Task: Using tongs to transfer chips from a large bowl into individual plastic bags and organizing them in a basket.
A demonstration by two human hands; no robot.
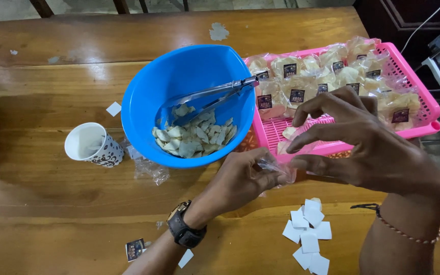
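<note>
A small clear plastic bag of pale chips sat just above the worktop, at the near edge of the pink tray, pinched at its mouth by the left hand. The right hand hovered over it with fingers spread and curled, thumb touching the film. The bag looked light, thin and slippery, its contents brittle, so the gathered neck seemed the safest place to take hold. Beyond lay sealed packets in the tray, a blue bowl of chips with metal tongs, a patterned cup and white paper squares. The bag's outline was hard to make out behind the fingers.
</note>
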